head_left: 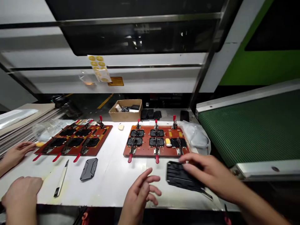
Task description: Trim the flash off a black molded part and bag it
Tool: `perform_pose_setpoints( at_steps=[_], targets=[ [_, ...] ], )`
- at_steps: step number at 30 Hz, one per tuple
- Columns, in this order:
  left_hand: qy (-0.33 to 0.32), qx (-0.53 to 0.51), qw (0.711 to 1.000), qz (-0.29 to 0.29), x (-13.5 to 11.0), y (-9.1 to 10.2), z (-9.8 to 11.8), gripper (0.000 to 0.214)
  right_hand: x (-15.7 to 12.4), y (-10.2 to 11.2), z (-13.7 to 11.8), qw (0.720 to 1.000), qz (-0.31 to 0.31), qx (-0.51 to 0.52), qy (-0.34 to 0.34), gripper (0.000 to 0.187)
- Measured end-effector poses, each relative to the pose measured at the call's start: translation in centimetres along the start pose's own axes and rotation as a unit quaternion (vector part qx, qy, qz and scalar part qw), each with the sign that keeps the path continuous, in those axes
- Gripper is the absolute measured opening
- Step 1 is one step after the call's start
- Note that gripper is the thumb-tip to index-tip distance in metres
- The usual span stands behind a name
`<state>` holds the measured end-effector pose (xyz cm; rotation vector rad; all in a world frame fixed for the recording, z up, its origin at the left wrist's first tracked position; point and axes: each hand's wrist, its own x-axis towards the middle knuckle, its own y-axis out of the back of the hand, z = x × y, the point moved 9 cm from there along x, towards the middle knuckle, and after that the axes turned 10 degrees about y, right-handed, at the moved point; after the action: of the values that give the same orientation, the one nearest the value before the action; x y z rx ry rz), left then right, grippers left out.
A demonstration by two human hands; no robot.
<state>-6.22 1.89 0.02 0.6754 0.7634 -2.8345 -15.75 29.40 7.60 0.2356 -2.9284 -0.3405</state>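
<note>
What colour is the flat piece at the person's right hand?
The flat piece is black; it shows best in the head view.

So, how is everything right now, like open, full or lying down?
Left hand: open, fingers a bit curled, holding nothing.
Right hand: touching the black panel; how tight, I can't tell.
Gray panel: lying on the white table.
Knife: lying there too.
Cardboard box: open, things inside.
Back red handles: upright.
</note>
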Motion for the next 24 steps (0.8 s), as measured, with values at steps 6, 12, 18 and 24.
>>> perform_pose_setpoints(
  at_steps=[6,12,18,24],
  targets=[
    [0.055,0.04,0.997,-0.048,0.1,-3.9,0.8,0.082,-1.8,-8.9,1.4,0.984,-0.098,0.137,-0.065,0.056],
    [0.065,0.068,0.995,-0.009,2.1,-3.8,-1.2,0.08,-4.0,-8.8,6.6,0.975,-0.003,0.187,-0.12,0.064],
    [-0.075,0.075,0.986,0.127,7.9,-2.1,5.0,0.054,-8.4,-9.0,12.1,0.989,0.056,0.095,-0.1,0.05],
    [-0.057,0.14,0.983,0.105,15.4,-6.6,9.7,0.03,-9.0,-11.3,12.9,1.0,0.008,0.012,0.023,0.025]
  ],
)
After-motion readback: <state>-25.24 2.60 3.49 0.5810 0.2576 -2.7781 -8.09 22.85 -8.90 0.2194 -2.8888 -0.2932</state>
